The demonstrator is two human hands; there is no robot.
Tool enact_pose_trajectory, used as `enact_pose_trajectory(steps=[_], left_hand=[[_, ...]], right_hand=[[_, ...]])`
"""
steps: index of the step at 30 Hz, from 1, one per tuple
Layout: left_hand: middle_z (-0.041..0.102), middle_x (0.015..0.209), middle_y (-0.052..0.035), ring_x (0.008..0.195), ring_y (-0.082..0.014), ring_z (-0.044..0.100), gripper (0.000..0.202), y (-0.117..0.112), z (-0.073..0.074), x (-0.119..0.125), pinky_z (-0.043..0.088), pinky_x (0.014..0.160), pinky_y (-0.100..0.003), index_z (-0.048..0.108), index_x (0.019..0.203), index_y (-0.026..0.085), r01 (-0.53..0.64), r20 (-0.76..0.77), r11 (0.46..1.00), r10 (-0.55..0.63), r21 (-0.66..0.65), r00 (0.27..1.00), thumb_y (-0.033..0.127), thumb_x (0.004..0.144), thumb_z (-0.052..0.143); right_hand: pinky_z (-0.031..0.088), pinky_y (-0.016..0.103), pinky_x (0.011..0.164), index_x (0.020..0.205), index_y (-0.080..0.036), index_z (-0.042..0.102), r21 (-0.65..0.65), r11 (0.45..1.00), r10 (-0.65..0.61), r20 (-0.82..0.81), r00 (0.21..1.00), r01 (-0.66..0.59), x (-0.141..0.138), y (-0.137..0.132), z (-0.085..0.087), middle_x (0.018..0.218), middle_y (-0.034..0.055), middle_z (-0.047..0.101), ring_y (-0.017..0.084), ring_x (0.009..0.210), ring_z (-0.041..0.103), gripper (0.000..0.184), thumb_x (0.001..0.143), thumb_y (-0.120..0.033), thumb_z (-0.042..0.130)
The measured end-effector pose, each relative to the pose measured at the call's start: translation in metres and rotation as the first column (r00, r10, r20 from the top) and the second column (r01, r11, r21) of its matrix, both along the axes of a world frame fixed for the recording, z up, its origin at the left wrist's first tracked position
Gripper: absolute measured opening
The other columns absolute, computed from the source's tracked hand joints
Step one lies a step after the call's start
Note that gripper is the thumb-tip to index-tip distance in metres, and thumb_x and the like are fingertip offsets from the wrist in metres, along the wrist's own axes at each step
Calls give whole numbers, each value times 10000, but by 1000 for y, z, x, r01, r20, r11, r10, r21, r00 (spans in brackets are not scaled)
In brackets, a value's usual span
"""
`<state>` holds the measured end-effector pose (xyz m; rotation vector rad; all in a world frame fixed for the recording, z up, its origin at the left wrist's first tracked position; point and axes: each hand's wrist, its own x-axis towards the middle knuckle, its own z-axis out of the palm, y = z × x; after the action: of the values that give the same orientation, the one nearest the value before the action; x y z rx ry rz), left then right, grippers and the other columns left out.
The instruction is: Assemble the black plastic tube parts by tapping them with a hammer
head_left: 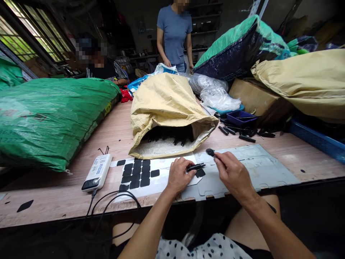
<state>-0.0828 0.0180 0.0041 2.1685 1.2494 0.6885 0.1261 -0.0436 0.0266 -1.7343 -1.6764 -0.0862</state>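
My left hand [181,175] is closed on a slim black pen-like piece [196,167], low over the work surface. Between the fingertips of my right hand [234,174] is a small black object with a rounded, dark end [210,152]; its exact kind is unclear. Just below the pen-like piece lies a black rounded-square patch [200,173]. To the left of my left hand, a white sheet [159,187] carries rows of similar black patches [137,171]. Beyond my hands, a yellow woven sack [164,100] lies with its mouth towards me, dark slender pieces inside.
A white power bank [97,172] with a black cable [110,196] sits left. Grey board [250,169] covers the table under my right hand. Loose black pieces [247,139], a purple tray [242,117] and a green sack [54,118] lie around. Two other people are across the table.
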Motion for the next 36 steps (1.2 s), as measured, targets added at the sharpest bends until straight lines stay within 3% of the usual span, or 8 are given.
enact_pose_trajectory(steps=[3,6,13,26,31,33,34,36], left_hand=[[693,1021,-8,993,-217,581,158,2,0,-1,392,883,-367,715,1058,260,-1,41,1000,2,-28,999,316,926,651],[702,1010,-14,984,-215,581,222,3,1,-2,403,890,-366,703,1045,242,-21,80,998,25,-52,996,339,1007,507],[698,932,-27,920,-216,573,309,3,3,-3,417,849,-346,690,966,222,-45,118,996,54,-76,992,340,1030,412],[705,962,-28,960,-221,580,245,4,1,-3,431,891,-359,707,998,228,-33,108,998,38,-51,993,319,992,479],[686,999,-41,957,-217,592,187,-10,26,-8,457,893,-344,702,991,222,44,223,992,-16,-118,975,332,938,560],[692,1004,-36,947,-210,603,191,-27,46,-13,464,882,-322,706,1007,225,194,300,953,-120,-233,946,354,929,588],[701,987,-30,927,-203,610,207,-37,54,-16,469,864,-308,712,1021,229,302,336,897,-190,-324,923,376,931,597],[711,918,-11,842,-178,612,250,-57,62,-22,471,793,-275,731,1052,237,509,392,689,-338,-516,856,423,923,627]], right_hand=[[471,314,781,1164,-207,716,-54,976,-206,105,973,212,27,17,-5,1009,57,696,206,932,646,264,985,-286,537],[431,315,750,1147,-197,729,-126,946,-268,211,940,298,40,35,-18,1013,64,689,214,945,618,253,961,-248,564],[332,327,729,1151,-194,720,-102,940,-272,345,898,324,30,50,-40,1003,83,663,212,914,551,250,968,-267,566],[281,338,711,1137,-190,697,-65,948,-273,346,898,313,29,48,-41,988,92,629,215,898,496,254,962,-268,532],[291,332,714,1136,-190,695,-83,945,-273,325,905,315,27,47,-38,999,95,625,217,907,498,257,962,-272,525],[299,330,723,1152,-195,695,-85,946,-270,320,908,312,27,47,-38,1002,91,625,216,911,502,265,966,-269,521],[303,331,726,1158,-197,695,-85,946,-271,318,909,311,27,46,-38,1006,89,626,216,912,503,268,967,-268,521],[308,334,728,1164,-199,696,-82,945,-276,317,908,316,27,46,-38,1012,87,627,215,911,503,272,967,-269,522]])
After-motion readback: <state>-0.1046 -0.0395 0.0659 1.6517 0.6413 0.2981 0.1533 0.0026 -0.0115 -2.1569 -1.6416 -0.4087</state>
